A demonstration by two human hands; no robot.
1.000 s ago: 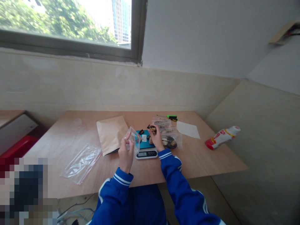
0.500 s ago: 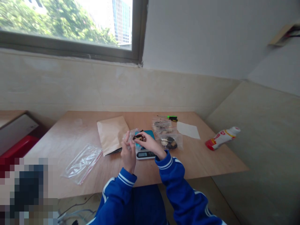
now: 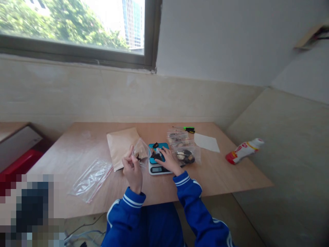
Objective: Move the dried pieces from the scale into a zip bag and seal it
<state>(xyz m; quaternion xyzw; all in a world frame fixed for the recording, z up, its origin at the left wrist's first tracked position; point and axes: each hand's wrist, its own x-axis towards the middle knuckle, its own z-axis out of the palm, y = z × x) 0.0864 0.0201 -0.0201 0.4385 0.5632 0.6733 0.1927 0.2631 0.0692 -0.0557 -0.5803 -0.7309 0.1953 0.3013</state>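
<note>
A flat, pale brown wooden desk (image 3: 200,181) is standing against a cream lower wall (image 3: 192,103). Above the desk's right half, a smooth greyish-white upper wall (image 3: 218,41) is rising. Above its left half, a grey-framed glass window (image 3: 79,34) is letting in bright daylight, showing leafy green trees (image 3: 64,20). Beyond the desk's right edge, a cream side wall (image 3: 295,137) is extending.

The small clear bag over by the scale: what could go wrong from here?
1. The small clear bag is supported only by the left hand's grip, so it might slip or tip, spilling the dark piece inside.
2. Loose pieces lie on the scale; the right hand's grip is among them and could nudge one off.
</note>
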